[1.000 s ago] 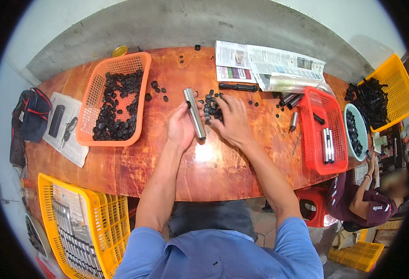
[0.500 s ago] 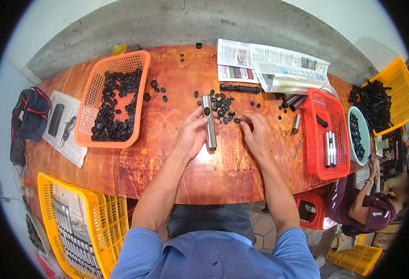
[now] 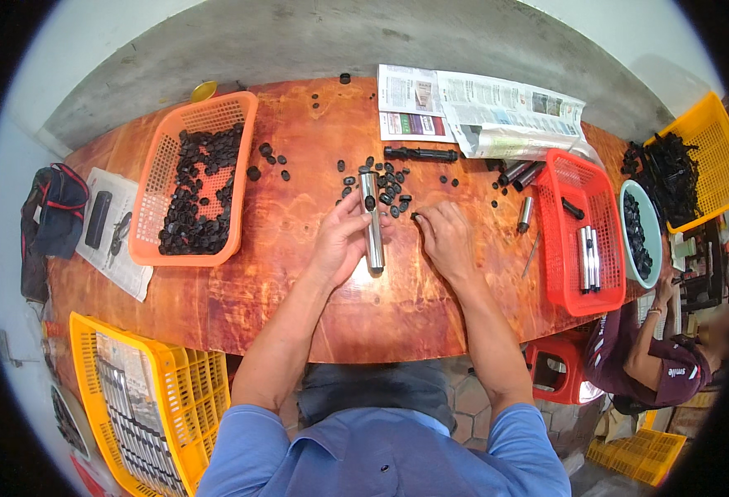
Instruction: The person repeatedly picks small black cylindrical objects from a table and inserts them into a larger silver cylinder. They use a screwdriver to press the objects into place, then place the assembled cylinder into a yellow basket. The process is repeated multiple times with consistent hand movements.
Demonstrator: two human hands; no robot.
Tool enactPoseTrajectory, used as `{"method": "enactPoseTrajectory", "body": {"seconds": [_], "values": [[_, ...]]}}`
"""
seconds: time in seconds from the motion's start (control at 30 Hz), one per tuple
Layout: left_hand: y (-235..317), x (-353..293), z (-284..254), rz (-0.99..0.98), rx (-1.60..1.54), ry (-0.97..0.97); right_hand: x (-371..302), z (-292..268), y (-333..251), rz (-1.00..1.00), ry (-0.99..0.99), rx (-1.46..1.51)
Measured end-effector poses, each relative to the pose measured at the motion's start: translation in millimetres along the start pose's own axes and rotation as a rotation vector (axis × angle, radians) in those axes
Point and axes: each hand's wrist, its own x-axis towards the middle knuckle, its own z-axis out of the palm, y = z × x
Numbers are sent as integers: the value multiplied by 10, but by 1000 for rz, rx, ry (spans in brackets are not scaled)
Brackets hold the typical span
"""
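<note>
My left hand (image 3: 344,240) is closed round a shiny metal tube (image 3: 373,228) with a dark oval opening near its upper end. The tube stands nearly lengthwise in front of me, its far end tipped slightly left. Just right of it, my right hand (image 3: 449,240) pinches a small black cap (image 3: 416,217) between thumb and fingertips. Several loose black oval caps (image 3: 391,186) lie scattered beyond the tube. Behind them rests a black rod-like part (image 3: 420,155).
An orange basket (image 3: 236,224) of black caps stands left; a red basket (image 3: 556,273) with metal tubes stands right. Newspaper (image 3: 505,99) lies at the back. Beside the red basket are a pale blue bowl (image 3: 651,224) and a yellow basket (image 3: 724,149). A co-worker (image 3: 650,356) sits at right.
My right hand has moved slightly left and has picked up a black cap from the table. My left hand keeps hold of the metal tube in about the same place.
</note>
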Motion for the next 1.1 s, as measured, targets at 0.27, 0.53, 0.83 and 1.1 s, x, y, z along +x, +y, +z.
{"method": "enactPoseTrajectory", "body": {"seconds": [0.27, 0.53, 0.83, 1.1], "values": [[-3, -8, 22, -21, 0, 16, 32, -20, 33, 205, 1, -43], [-53, -5, 22, -30, 16, -19, 37, -42, 68, -23, -57, 27], [-54, -25, 100, -56, 16, -36, 10, -172, -14, 159, -135, 154], [-92, -8, 70, -65, 38, -68, 8, -192, 31, 231, -206, 179]]}}
